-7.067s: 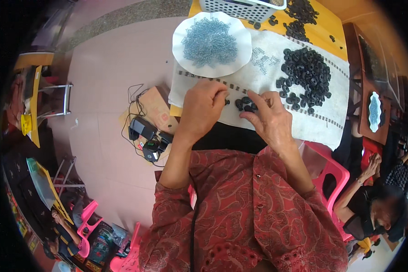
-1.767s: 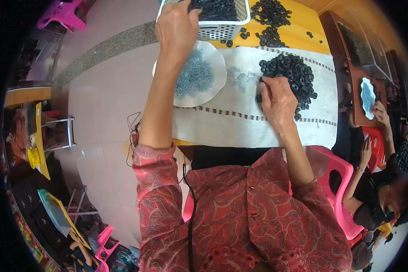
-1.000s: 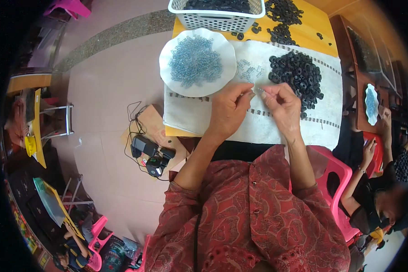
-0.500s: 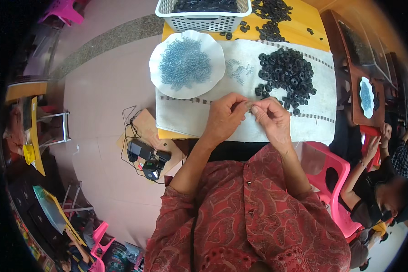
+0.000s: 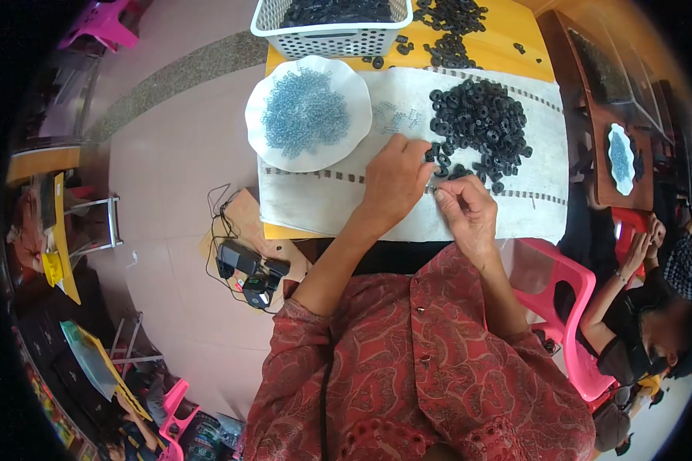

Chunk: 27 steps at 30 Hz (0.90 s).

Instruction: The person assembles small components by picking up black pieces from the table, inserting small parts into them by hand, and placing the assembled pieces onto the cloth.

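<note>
My left hand [image 5: 396, 177] reaches to the near left edge of a heap of small black ring-shaped parts [image 5: 480, 119]. Its thumb and forefinger are apart beside a few loose rings, and nothing held shows between them. Just to the right, my right hand [image 5: 470, 213] is closed in a pinch above the white cloth [image 5: 315, 203]. A tiny thing at its fingertips is too small to name. Left of the heap stands a white scalloped plate [image 5: 260, 150] piled with small clear bluish pieces [image 5: 306, 111]; several more such pieces [image 5: 396, 117] lie on the cloth beside it.
A white perforated basket [image 5: 331, 42] of black parts stands behind the plate on the yellow table [image 5: 507, 54]. More black rings [image 5: 450, 50] lie at the back. A pink chair [image 5: 565, 292] and a seated person [image 5: 630, 330] are at the right. A cardboard piece [image 5: 246, 211] with black devices lies at the left.
My hands, which met fingertip to fingertip, have parted. The left has moved up to the rings and opened its fingers; the right has drawn slightly down and stays pinched.
</note>
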{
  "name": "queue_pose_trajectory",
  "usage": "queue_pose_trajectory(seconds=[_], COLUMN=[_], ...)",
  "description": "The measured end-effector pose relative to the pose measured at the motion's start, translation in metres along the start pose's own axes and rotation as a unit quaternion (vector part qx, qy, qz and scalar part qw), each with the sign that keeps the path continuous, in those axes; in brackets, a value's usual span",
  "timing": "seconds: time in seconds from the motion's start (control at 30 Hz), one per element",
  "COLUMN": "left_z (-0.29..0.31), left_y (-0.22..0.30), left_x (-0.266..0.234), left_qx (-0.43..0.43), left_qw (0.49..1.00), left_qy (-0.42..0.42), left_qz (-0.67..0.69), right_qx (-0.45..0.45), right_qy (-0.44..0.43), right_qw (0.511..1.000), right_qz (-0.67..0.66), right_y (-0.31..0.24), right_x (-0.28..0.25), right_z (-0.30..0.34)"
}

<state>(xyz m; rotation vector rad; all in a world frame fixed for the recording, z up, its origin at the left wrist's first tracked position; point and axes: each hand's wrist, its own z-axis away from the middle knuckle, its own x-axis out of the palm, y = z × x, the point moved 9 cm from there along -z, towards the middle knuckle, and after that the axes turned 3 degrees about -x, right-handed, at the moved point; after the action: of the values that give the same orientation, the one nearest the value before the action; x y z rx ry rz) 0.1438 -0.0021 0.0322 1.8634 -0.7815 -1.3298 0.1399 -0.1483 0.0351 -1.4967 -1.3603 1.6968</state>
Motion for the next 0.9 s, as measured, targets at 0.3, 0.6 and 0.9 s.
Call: queue_pose_trajectory(seconds=[0.3,0.6,0.9], left_z=[0.001,0.024,0.038], left_y=[0.003,-0.031,-0.024], left_x=[0.001,0.013,0.004], left_qx=[0.052,-0.197,-0.166], left_qw=[0.996,0.784,0.792], left_qy=[0.031,-0.085,-0.083], left_qz=[-0.068,0.583,0.582], right_qx=[-0.031,0.068,0.014], right_qy=[0.020,0.036,0.020], right_qw=[0.999,0.987,0.987], right_qz=[0.024,-0.142,-0.158], right_y=[0.001,0.010,-0.025], right_x=[-0.005,-0.007,-0.002], right_z=[-0.003,-0.001,-0.009])
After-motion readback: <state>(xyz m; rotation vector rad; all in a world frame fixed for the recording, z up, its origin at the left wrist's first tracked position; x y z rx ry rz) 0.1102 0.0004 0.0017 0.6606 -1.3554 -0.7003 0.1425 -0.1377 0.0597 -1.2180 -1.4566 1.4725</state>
